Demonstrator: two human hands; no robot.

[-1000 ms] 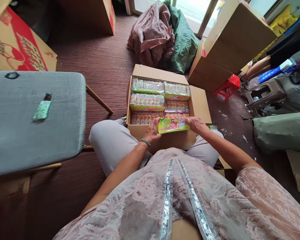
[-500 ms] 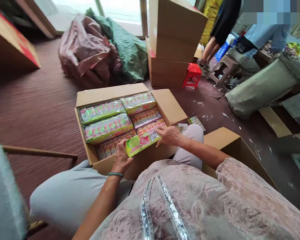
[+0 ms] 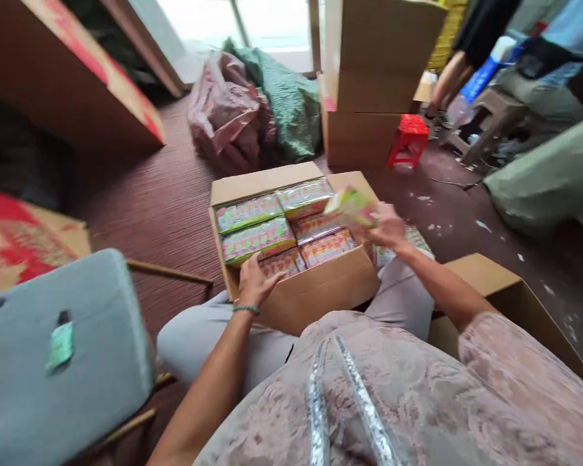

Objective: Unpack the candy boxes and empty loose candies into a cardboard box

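In front of my lap stands an open cardboard box (image 3: 315, 294) with rows of wrapped packs in green, pink and orange. My right hand (image 3: 387, 226) grips one end of a green-and-pink pack (image 3: 352, 206), smeared by motion, above the box's right side. My left hand (image 3: 256, 283) is at the box's near left corner, thumb and fingers apart, holding nothing. Its fingertips lie by a green-edged pack (image 3: 260, 239) and an orange-and-pink pack (image 3: 280, 263); whether they touch is unclear.
A second open carton (image 3: 480, 275) stands by my right knee, and another pack (image 3: 418, 241) lies on the floor. Ahead are sacks (image 3: 230, 110), stacked cartons (image 3: 379, 71) and a red stool (image 3: 409, 139). A grey padded chair (image 3: 92, 336) is at left; another person's leg (image 3: 449, 81) shows beyond.
The green-and-pink pack, held in both hands before, has gone up and away in my right hand. My left hand has let go of it. The view has swung left.
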